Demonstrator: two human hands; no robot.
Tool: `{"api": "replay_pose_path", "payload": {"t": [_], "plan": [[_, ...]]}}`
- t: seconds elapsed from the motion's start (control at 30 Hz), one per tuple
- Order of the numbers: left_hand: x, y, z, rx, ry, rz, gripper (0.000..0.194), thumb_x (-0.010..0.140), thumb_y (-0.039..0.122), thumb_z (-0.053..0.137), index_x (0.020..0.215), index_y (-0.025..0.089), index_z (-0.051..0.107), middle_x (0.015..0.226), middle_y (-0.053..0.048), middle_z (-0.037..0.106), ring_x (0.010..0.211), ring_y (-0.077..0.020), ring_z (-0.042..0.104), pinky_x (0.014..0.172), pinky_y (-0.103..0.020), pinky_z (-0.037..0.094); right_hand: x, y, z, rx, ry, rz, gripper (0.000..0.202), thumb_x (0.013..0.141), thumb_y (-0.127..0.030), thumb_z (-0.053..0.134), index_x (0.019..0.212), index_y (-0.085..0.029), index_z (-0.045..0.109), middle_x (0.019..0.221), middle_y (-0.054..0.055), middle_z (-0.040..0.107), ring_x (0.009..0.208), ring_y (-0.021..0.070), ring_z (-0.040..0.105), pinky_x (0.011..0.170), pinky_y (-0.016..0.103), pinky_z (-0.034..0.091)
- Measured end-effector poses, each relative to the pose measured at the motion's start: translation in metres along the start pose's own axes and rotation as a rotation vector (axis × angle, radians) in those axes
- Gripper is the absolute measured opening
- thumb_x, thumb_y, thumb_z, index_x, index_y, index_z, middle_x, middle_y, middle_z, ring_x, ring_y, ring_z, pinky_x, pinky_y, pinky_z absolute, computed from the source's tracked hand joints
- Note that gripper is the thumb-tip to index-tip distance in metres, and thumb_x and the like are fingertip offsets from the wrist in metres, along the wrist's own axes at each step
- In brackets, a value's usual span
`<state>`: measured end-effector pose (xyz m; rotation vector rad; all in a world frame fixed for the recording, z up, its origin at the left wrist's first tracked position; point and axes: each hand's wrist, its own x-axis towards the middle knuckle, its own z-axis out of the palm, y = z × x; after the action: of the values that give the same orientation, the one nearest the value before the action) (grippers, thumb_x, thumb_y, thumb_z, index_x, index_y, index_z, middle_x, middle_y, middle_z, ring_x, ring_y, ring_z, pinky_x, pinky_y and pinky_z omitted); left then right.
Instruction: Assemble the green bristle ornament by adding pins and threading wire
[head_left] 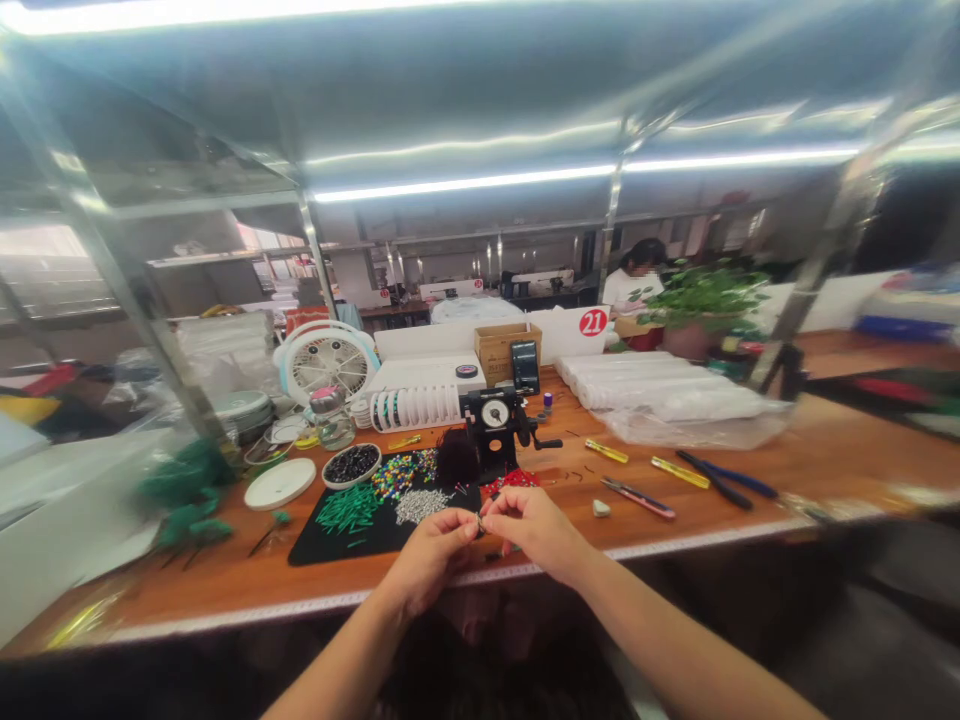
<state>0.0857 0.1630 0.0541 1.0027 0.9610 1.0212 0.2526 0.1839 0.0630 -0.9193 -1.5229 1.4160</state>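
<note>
L + R hand pinch sm. dark item nr. shiny beads

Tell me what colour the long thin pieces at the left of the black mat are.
The long thin pieces are green, seen best in the head view.

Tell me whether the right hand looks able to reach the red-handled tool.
Probably yes: the red-handled tool lies uncovered on the tabletop nearby, though the right hand is busy pinching something small.
</note>
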Motion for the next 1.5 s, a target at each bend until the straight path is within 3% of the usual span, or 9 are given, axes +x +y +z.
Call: {"api": "replay_pose_path", "payload": {"t": [0.43, 0.6, 0.87, 1.13, 1.33, 1.5], "plan": [[0.003, 0.001, -0.005, 0.009, -0.039, -0.019, 0.038, 0.057, 0.040, 0.081, 0.071, 0.013, 0.060, 0.057, 0.003, 0.048, 0.047, -0.0050, 0.029, 0.047, -0.021, 0.016, 0.004, -0.003, -0.006, 0.142, -0.064, 0.056, 0.017, 0.061, -0.027, 0.068, 0.059, -0.012, 0.061, 0.069, 0.002, 0.062, 0.053, 0.0081, 0.051, 0.048, 0.020, 0.045], [0.004, 0.001, -0.005, 0.018, -0.050, -0.013, 0.040, 0.056, 0.042, 0.081, 0.070, 0.013, 0.059, 0.053, 0.004, 0.043, 0.047, -0.0055, 0.027, 0.047, -0.022, 0.015, 0.004, -0.004, -0.005, 0.143, -0.064, 0.048, 0.018, 0.061, -0.028, 0.069, 0.059, -0.012, 0.061, 0.071, 0.003, 0.063, 0.056, 0.0097, 0.052, 0.049, 0.021, 0.046], [0.001, 0.003, -0.001, 0.068, -0.046, -0.006, 0.040, 0.056, 0.045, 0.081, 0.069, 0.013, 0.059, 0.049, 0.006, 0.040, 0.046, -0.0057, 0.027, 0.048, -0.022, 0.014, 0.007, -0.001, -0.008, -0.057, -0.082, 0.046, 0.014, 0.067, -0.026, 0.063, 0.062, -0.014, 0.058, 0.063, -0.001, 0.059, 0.048, 0.0073, 0.049, 0.046, 0.020, 0.042], [0.000, 0.004, 0.003, 0.133, -0.045, 0.004, 0.039, 0.060, 0.046, 0.077, 0.067, 0.013, 0.057, 0.049, 0.006, 0.040, 0.047, -0.0062, 0.027, 0.047, -0.021, 0.015, 0.007, -0.010, -0.014, -0.297, -0.121, 0.011, 0.007, 0.070, -0.020, 0.058, 0.065, -0.016, 0.057, 0.051, -0.005, 0.050, 0.042, 0.0065, 0.043, 0.040, 0.018, 0.029], [0.001, 0.002, 0.004, 0.218, -0.022, -0.002, 0.037, 0.061, 0.046, 0.075, 0.070, 0.014, 0.058, 0.049, 0.006, 0.042, 0.046, -0.0067, 0.027, 0.047, -0.022, 0.015, 0.011, -0.006, -0.017, -0.345, -0.192, 0.014, 0.006, 0.070, -0.022, 0.060, 0.070, -0.017, 0.057, 0.056, -0.004, 0.054, 0.043, 0.0074, 0.044, 0.041, 0.019, 0.031], [0.002, 0.002, 0.004, 0.304, -0.005, -0.007, 0.035, 0.061, 0.044, 0.075, 0.068, 0.014, 0.058, 0.052, 0.005, 0.046, 0.047, -0.0074, 0.029, 0.048, -0.023, 0.016, 0.018, -0.006, -0.021, -0.343, -0.325, -0.004, 0.014, 0.065, -0.018, 0.065, 0.077, -0.017, 0.059, 0.063, -0.004, 0.058, 0.053, 0.0089, 0.051, 0.044, 0.017, 0.036]]}}
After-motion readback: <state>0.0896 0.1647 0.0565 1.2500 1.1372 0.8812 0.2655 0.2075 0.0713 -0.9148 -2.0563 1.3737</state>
